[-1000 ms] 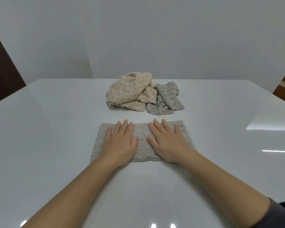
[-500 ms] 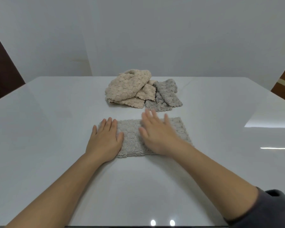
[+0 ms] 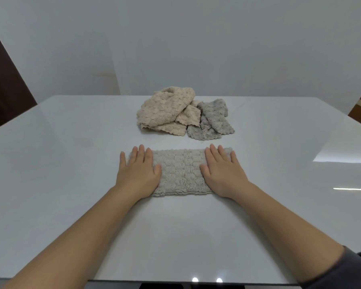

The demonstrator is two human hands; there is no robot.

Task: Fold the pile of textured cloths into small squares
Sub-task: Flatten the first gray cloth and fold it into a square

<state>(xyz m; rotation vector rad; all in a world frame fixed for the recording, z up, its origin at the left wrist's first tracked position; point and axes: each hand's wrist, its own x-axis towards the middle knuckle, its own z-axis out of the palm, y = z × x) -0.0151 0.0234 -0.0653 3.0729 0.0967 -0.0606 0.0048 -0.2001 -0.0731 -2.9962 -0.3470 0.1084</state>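
Folded cloth (image 3: pixel 180 172) lying 9-to-3 o'clock, left hand (image 3: pixel 137 174) flat on 9 end, right hand (image 3: pixel 223 174) flat on 3 end, fingers straight, equally near.

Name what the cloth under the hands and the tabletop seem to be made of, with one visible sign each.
Cloth: likely plush microfibre or fleece, matte; fuzzy raised bumps. Tabletop: hard, glossy white surface, perhaps stone or glass; it mirrors lights.
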